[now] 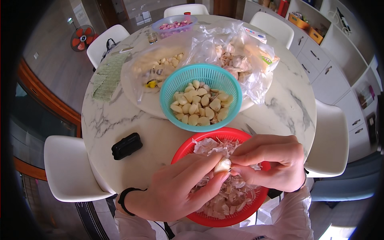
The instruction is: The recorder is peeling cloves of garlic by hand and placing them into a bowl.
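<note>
A garlic clove (222,165) is pinched between my left hand (184,188) and my right hand (272,160), both closed around it over a red colander (240,216) heaped with papery garlic skins (226,200). Just beyond it, a turquoise colander (170,70) holds several peeled-looking cloves (200,104). Behind that, a clear bag (256,88) with garlic bulbs (240,64) lies beside another bag (136,84) of pale cloves (170,59).
The round marble table (104,132) carries a black case (127,146), a green cloth (107,78) and a purple bowl (174,20) of pink bulbs. White chairs (68,168) surround it, a fan (83,38) stands at back left, and shelving (336,68) lines the right.
</note>
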Demonstrator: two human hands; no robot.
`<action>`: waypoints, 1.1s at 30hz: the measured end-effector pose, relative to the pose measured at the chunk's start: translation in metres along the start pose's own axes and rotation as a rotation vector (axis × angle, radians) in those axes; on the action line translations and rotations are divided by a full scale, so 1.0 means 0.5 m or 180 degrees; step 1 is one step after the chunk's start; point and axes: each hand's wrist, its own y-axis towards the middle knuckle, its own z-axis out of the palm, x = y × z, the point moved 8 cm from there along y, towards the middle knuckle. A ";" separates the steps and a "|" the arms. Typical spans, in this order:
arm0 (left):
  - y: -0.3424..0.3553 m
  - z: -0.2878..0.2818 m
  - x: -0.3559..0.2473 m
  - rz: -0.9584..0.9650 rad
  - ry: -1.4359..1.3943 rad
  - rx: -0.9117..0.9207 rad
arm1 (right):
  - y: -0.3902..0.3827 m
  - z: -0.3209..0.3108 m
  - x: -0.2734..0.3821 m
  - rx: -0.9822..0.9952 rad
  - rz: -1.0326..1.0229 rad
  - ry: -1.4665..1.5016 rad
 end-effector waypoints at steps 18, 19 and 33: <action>0.003 0.005 0.009 -0.0176 -0.0393 0.0091 | -0.009 0.000 0.015 -0.0226 -0.0463 -0.0599; 0.002 0.006 0.008 -0.0149 -0.0370 0.0095 | -0.010 0.001 0.016 -0.0220 -0.0470 -0.0663; 0.009 0.007 0.001 -0.0045 -0.0456 0.0352 | -0.003 -0.009 0.010 -0.0234 -0.0211 -0.0252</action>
